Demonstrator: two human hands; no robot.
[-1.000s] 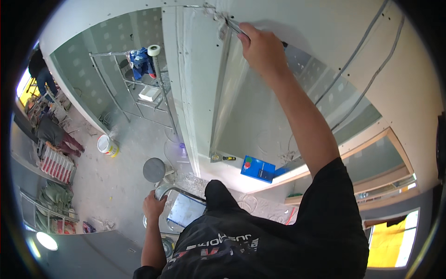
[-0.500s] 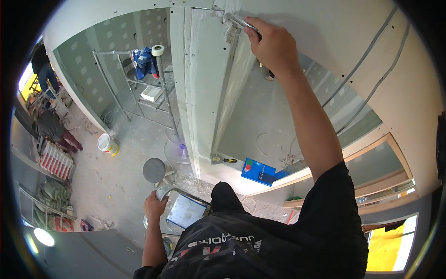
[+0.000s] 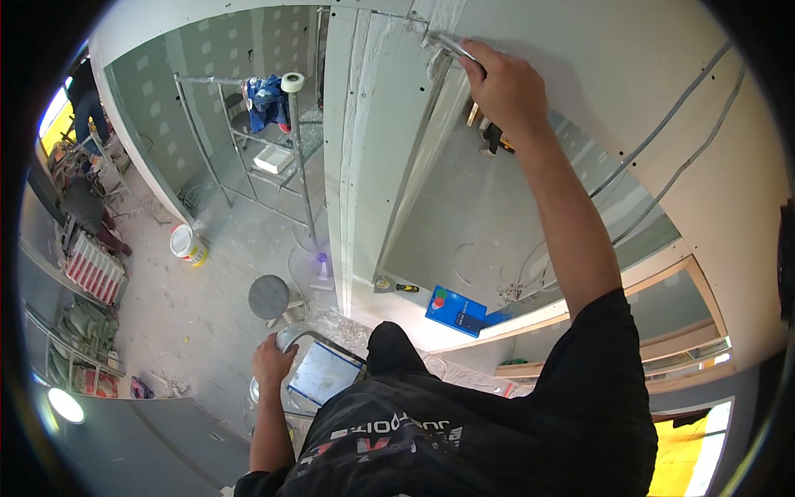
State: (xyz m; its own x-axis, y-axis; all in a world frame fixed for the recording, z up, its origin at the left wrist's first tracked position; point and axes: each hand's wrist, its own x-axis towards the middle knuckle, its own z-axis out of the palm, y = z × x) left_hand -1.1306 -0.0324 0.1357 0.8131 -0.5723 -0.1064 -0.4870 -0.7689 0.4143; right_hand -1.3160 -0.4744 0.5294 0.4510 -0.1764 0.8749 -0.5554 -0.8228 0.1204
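Up at the top, my right hand is closed around a slim silver metal tool that looks like a utility knife. The tool's tip touches rough white plaster where the board panels meet at the corner of an opening; the exact blade is too small to make out. Down at the left, my left hand grips the curved metal rail of a stepladder beside me, with its pale flat top alongside. A putty knife with a yellow and black handle lies on the ledge below the opening.
A blue box sits on the same ledge. Grey cables hang at the right. Below stand a round stool, a white bucket and a metal scaffold frame with blue cloth. Two people are at the far left.
The whole view has shifted slightly. My right hand and its tool still work at the same corner, and my left hand keeps its hold on the rail.
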